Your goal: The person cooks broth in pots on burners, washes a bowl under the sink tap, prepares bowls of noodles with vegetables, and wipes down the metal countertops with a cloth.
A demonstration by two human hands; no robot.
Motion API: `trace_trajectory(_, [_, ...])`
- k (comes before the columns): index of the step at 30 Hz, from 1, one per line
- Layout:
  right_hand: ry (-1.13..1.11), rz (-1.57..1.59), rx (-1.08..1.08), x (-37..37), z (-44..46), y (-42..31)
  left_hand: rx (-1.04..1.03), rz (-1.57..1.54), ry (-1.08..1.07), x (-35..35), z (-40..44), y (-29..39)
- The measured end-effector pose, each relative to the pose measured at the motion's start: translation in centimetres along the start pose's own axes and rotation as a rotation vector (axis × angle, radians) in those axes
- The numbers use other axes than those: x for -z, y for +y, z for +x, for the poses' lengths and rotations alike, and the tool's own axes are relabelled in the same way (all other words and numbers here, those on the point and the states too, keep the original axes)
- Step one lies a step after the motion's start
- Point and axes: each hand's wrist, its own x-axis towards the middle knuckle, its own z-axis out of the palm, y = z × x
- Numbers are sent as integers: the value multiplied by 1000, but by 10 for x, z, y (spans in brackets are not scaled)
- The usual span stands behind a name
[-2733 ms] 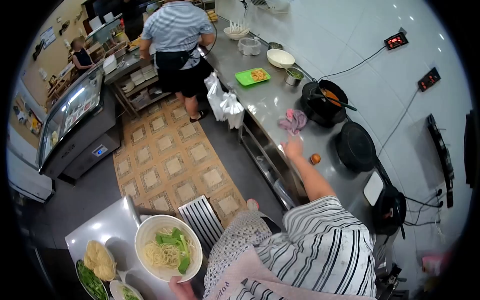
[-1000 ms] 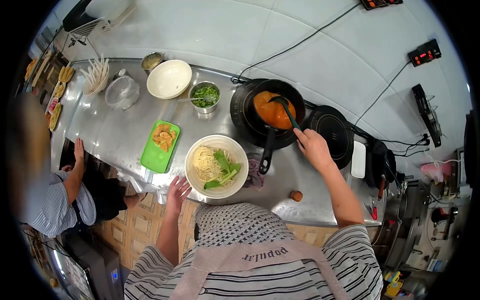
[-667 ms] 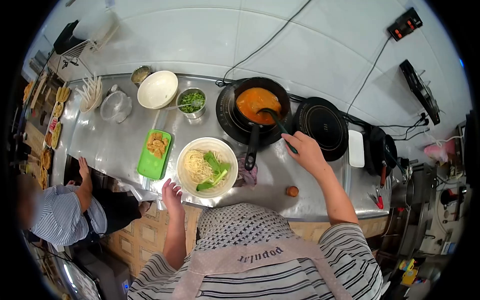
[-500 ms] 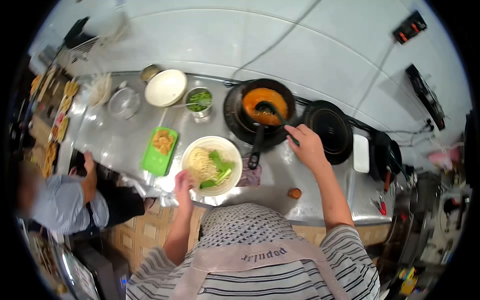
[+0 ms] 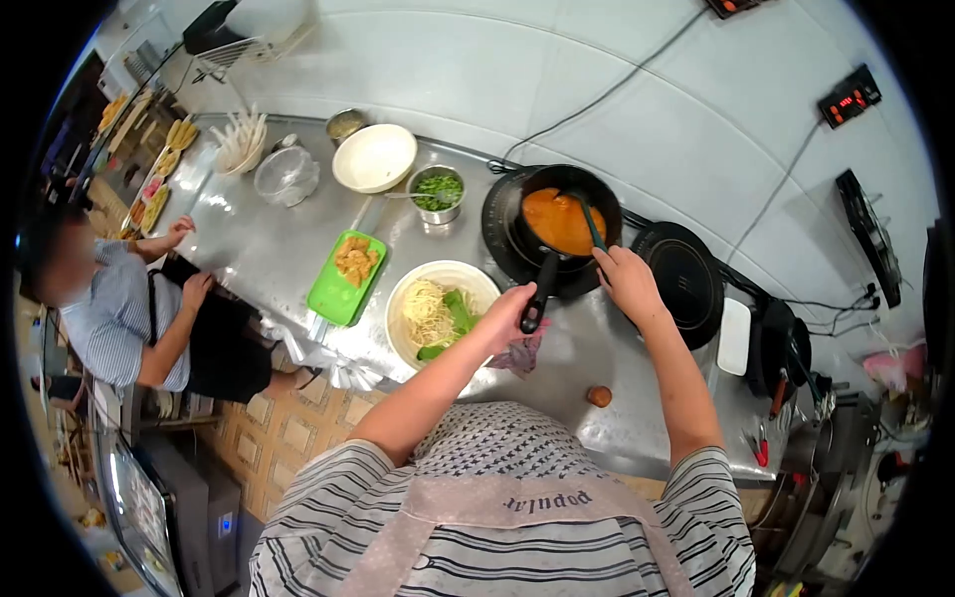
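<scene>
A black pot (image 5: 580, 177) of orange soup stands on a black round cooker, its handle (image 5: 541, 289) pointing toward me. My left hand (image 5: 505, 316) is at the end of this handle, with fingers partly hidden beneath it. In my right hand (image 5: 627, 279) is the dark green handle of a ladle (image 5: 591, 219), whose head is in the soup. A white bowl (image 5: 395, 333) with noodles and green leaves sits under my left forearm. Partly behind my left hand lies a purplish cloth (image 5: 519, 355).
Left of the pot are a metal cup of chopped greens (image 5: 438, 191), an empty white bowl (image 5: 374, 159) and a green tray (image 5: 336, 298) with fried pieces. A second black cooker (image 5: 679, 284), a white dish (image 5: 734, 336) and a brown round object (image 5: 599, 396) are rightward. Another person (image 5: 129, 318) stands left.
My left hand has moved from the left side of the noodle bowl across it to the pot handle. My right hand still holds the ladle, which has shifted within the soup.
</scene>
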Motion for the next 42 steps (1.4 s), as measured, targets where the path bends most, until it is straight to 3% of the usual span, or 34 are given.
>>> trace_trajectory(4, [-47,105,-79,36,-2,-3,172,-207,-121,-14,11,10])
trace_trajectory(11, [-36,221,-37,59,-12,-24,104,-125,-162,-7,-1,22])
trace_trajectory(18, [110,262,39,6,-9,-39,44,-11,-73,-6,-7,30])
trace_trajectory(26, [142,70,-24,-39,-3,-18,-1,36,-49,-5,-6,26])
trace_trajectory(42, [-39,157,-234,48,-11,-31,-6,76,-23,-4,-3,26])
